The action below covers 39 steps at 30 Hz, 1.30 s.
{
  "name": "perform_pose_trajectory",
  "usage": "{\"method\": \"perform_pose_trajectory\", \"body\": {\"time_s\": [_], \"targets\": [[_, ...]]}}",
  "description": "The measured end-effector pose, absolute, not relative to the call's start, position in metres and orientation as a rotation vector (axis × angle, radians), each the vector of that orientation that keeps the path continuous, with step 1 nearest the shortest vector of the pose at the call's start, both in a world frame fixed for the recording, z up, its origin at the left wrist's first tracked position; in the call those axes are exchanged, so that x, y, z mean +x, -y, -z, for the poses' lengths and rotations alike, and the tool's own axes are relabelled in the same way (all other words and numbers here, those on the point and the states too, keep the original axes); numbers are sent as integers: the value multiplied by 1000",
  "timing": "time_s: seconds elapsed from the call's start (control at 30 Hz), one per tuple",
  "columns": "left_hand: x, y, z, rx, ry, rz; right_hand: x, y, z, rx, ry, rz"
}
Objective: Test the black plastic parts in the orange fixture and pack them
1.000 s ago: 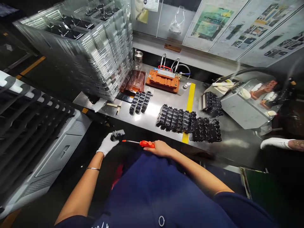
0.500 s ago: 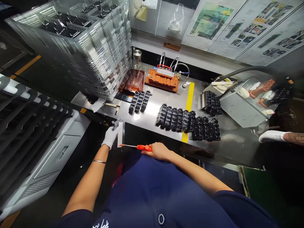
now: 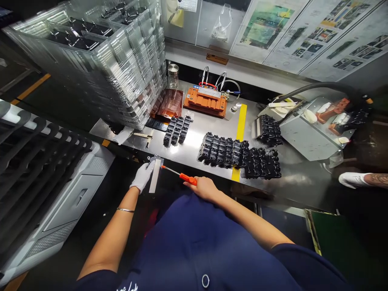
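Note:
My left hand (image 3: 142, 177), in a white glove, grips a flat metal plate with a pale strip (image 3: 155, 176) on it, just off the bench's front edge. My bare right hand (image 3: 204, 187) is wrapped round the red handle of a screwdriver-like tool (image 3: 188, 178). The tool's orange-red tip points left and lies at the upper right side of the plate; whether it touches is too small to tell. Beyond my hands, short rows of black parts (image 3: 177, 130) stand on the metal bench, with a larger block of black parts (image 3: 222, 150) to their right.
A tall stack of clear trays (image 3: 121, 72) rises at the left of the bench. An orange fixture (image 3: 206, 101) with cables sits at the back. To the right are more black parts (image 3: 268, 130), a grey box (image 3: 315, 133) and another person's white-gloved hand (image 3: 351, 180).
The tool's tip has moved up along the plate, from its lower end to near its upper right side. The plate has tilted slightly. The other person's hand has shifted a little right.

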<state>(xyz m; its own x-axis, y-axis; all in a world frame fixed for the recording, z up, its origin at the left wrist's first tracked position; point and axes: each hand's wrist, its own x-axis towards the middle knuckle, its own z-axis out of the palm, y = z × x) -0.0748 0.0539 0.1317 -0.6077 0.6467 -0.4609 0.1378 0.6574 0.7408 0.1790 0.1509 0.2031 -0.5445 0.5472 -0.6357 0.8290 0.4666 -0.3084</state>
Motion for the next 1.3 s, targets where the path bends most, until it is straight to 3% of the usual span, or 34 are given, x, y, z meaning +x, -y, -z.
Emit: {"method": "perform_pose_trajectory", "body": {"time_s": [0.3,0.6,1.03,1.3], "targets": [[-68,-48,-130,677,-2104,-770,180,-157,-202,1194,-2222,885],[-60,-69,-116,747,-2125,-574,241,-167,-190,1476,-1983,966],[38,-279,-120,1161,-2170,-420,294,-186,-209,1646,-1948,1124],[52,-335,-127,1355,-2282,-240,330,-210,-212,1700,-1926,1216]]}}
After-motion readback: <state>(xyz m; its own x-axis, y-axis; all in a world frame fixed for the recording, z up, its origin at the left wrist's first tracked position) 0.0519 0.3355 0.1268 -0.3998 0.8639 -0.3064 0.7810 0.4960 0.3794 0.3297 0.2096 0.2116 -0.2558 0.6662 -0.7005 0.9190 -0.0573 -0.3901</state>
